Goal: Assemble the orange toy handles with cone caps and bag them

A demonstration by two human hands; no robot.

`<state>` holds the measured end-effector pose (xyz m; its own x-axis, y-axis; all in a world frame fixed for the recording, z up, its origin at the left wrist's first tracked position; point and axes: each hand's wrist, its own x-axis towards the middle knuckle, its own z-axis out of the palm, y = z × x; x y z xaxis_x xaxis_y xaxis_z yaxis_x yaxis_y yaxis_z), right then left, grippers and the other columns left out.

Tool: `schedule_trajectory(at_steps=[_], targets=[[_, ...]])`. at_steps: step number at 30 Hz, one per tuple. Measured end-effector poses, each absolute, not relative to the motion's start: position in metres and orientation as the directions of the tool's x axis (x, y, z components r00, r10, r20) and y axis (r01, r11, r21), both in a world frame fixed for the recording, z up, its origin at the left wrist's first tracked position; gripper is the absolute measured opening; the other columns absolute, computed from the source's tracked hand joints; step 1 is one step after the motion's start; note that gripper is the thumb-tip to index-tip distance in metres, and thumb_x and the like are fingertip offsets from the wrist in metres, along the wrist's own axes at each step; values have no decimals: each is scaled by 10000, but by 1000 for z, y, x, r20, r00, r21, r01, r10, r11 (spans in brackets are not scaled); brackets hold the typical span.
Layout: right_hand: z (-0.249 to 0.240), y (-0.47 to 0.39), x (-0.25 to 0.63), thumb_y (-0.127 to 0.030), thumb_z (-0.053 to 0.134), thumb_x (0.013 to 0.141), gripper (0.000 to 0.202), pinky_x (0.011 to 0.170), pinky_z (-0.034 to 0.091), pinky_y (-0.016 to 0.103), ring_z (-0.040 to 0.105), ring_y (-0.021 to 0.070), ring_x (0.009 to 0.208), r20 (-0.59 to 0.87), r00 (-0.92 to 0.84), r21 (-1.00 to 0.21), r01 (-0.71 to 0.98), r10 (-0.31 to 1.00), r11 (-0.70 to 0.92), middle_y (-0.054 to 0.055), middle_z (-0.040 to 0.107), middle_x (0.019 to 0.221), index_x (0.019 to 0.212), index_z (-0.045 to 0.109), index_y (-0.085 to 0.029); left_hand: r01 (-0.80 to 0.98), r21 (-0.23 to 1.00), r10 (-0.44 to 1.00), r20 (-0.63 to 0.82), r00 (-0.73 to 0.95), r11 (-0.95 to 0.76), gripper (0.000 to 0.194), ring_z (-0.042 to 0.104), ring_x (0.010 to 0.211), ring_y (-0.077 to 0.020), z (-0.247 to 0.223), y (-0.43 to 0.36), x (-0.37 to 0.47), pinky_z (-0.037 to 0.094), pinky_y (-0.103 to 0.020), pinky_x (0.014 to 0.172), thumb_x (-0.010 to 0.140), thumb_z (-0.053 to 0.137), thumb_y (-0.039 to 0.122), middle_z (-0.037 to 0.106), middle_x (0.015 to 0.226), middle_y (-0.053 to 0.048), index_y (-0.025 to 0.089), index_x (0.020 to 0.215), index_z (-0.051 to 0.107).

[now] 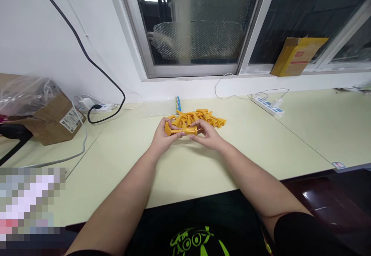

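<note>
Your left hand (pixel 162 138): pinching a yellow plunger-like piece (pixel 189 131), held level over the table (pixel 185 175) | your right hand (pixel 209 135): fingers curled about its right end, cannot tell if pinching | just beyond: yellow pile (pixel 207 116) | farther left: clear bag (pixel 158 107) | far right: power strip (pixel 267 107)

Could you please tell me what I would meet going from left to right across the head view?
Brown cardboard box → left power strip → left hand → held yellow piece → right hand → right power strip → yellow carton → small sticker.
</note>
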<state>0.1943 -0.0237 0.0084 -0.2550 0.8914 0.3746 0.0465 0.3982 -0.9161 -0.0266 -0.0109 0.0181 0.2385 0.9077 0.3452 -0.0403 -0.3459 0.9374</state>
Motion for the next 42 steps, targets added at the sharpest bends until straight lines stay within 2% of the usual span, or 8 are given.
schedule_trajectory(at_steps=[3, 16, 18, 21, 25, 29, 37, 42], targets=[[7, -23, 195, -413, 815, 790, 373, 817, 570, 302, 674, 152, 842, 357, -250, -923, 52, 900, 381, 30, 693, 959, 1067, 676, -204, -50, 942, 912, 333, 240, -331, 566, 731, 729, -150, 19, -11, -28, 602, -298, 736, 732, 890, 293, 731, 802, 27, 246, 930, 362], [25, -23, 194, -337, 546, 976, 232, 421, 439, 180, 533, 94, 438, -436, -434, -857, -66, 788, -510, 16, 633, 581, 933, 669, -146, 54, 868, 835, 455, 310, -493, 518, 763, 971, -258, 17, -21, -27, 588, -475, 952, 736, 892, 331, 781, 899, -43, 243, 926, 418], [22, -23, 194, -382, 539, 979, 260, 481, 496, 217, 569, 112, 490, -366, -427, -906, -38, 827, -421, 30, 655, 649, 934, 661, -157, 89, 865, 843, 451, 293, -494, 507, 761, 969, -257, 18, -21, -27, 586, -468, 953, 731, 894, 343, 778, 890, -39, 240, 908, 431], [15, -24, 194, -416, 695, 890, 272, 774, 593, 319, 698, 176, 833, 91, -337, -993, 36, 937, 110, 76, 720, 994, 1040, 671, -190, 92, 892, 884, 415, 216, -442, 524, 764, 935, -245, 21, -19, -26, 597, -441, 920, 717, 900, 355, 764, 858, -20, 240, 895, 421], [11, -26, 195, -330, 772, 823, 363, 951, 543, 387, 639, 237, 1121, 547, -372, -727, 233, 750, 646, 93, 689, 1180, 1163, 693, -233, 13, 945, 931, 318, 182, -326, 553, 760, 816, -212, 23, -15, -25, 615, -405, 838, 716, 894, 348, 747, 800, 1, 244, 910, 387], [9, -26, 191, -326, 741, 847, 276, 873, 565, 372, 684, 204, 925, 492, -306, -809, 186, 815, 558, 79, 723, 1034, 1095, 714, -207, -47, 957, 928, 290, 235, -287, 566, 741, 738, -196, 23, -13, -26, 620, -385, 771, 720, 889, 357, 734, 778, 7, 246, 919, 371], [9, -25, 184, -505, 752, 799, 361, 652, 587, 329, 644, 155, 612, -98, -507, -966, -158, 856, -205, 39, 684, 726, 851, 596, -183, 82, 853, 841, 486, 235, -516, 534, 724, 789, -180, 21, -21, -31, 593, -361, 832, 705, 912, 347, 728, 809, 1, 230, 904, 430], [16, -33, 191, -354, 750, 842, 359, 970, 552, 405, 622, 231, 1174, 336, -418, -924, 26, 844, 381, 96, 634, 1253, 1159, 623, -242, -35, 954, 927, 299, 225, -299, 559, 651, 543, -123, 23, -19, -25, 560, -258, 543, 747, 865, 404, 626, 722, 81, 249, 959, 372]])
